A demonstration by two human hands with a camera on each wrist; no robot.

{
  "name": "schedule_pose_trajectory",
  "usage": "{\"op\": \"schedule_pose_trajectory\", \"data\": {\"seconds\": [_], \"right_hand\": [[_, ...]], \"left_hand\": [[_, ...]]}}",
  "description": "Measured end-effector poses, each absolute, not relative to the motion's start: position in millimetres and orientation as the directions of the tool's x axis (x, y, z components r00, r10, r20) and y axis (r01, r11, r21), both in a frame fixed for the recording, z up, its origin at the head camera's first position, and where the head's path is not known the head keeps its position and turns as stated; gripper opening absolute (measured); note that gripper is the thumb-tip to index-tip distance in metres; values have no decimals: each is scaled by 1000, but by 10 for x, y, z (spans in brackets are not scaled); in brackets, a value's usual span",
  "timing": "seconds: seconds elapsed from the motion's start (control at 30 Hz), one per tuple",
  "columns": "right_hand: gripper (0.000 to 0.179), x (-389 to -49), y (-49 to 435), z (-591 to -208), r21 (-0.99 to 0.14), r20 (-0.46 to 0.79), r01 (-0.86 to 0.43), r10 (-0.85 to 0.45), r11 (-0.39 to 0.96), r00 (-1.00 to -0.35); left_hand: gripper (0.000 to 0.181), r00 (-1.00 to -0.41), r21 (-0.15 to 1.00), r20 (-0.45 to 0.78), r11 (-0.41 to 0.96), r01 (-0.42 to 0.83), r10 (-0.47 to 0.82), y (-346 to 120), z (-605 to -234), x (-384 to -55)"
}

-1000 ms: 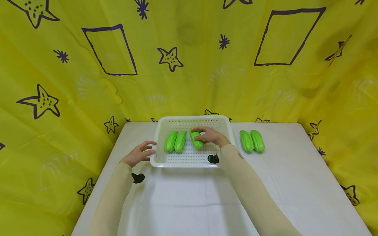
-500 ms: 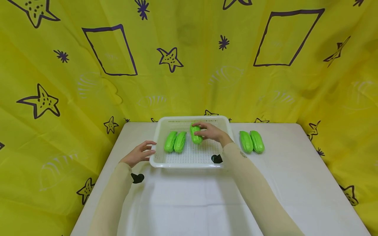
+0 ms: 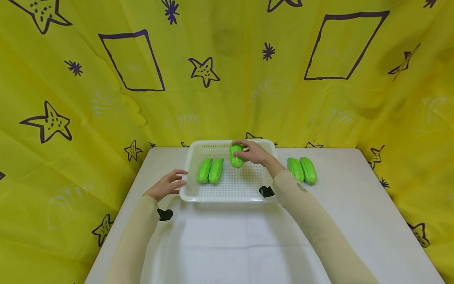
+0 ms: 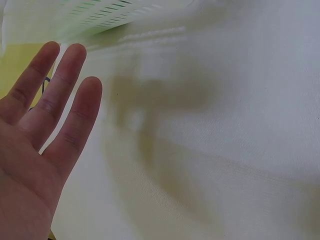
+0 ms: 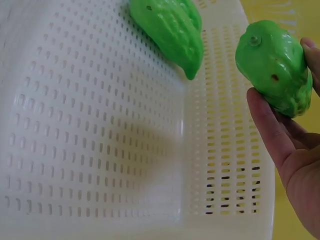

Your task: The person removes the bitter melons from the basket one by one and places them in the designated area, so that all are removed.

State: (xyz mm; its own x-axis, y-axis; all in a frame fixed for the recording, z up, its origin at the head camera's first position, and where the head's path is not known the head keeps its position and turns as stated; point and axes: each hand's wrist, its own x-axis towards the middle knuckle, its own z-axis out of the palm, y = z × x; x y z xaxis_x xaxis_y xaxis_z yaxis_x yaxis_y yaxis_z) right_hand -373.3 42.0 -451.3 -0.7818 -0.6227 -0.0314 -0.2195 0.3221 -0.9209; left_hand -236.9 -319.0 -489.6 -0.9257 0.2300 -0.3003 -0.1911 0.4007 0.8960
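Note:
My right hand pinches a green bitter melon between thumb and fingers, raised above the back part of a white plastic basket. In the right wrist view, the bumpy held melon is apart from the basket floor. Two more bitter melons lie side by side in the basket's left half. My left hand is at the basket's left rim, its fingertips right at the edge. The left wrist view shows its fingers extended, with no object in the palm.
Two bitter melons lie together on the white table, right of the basket and partly behind the right forearm. A yellow patterned curtain encloses the back and sides. Dark wrist-camera parts stick out below the wrists.
The right hand has lifted the bitter melon from near the basket floor and carried it up toward the back rim. The left hand and the other melons have stayed put.

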Motion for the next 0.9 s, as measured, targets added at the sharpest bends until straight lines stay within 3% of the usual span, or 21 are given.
{"op": "schedule_pose_trajectory", "data": {"seconds": [0.47, 0.9], "right_hand": [[49, -3445, 713, -4203, -945, 22, -203, -568, 256, -823], [56, -3324, 1463, -4233, -936, 6, -172, -472, 309, -882]], "left_hand": [[49, -931, 899, -288, 398, -181, 226, -3180, -4878, -2357], [49, -925, 888, -305, 418, -190, 226, -3193, -4875, -2388]]}}
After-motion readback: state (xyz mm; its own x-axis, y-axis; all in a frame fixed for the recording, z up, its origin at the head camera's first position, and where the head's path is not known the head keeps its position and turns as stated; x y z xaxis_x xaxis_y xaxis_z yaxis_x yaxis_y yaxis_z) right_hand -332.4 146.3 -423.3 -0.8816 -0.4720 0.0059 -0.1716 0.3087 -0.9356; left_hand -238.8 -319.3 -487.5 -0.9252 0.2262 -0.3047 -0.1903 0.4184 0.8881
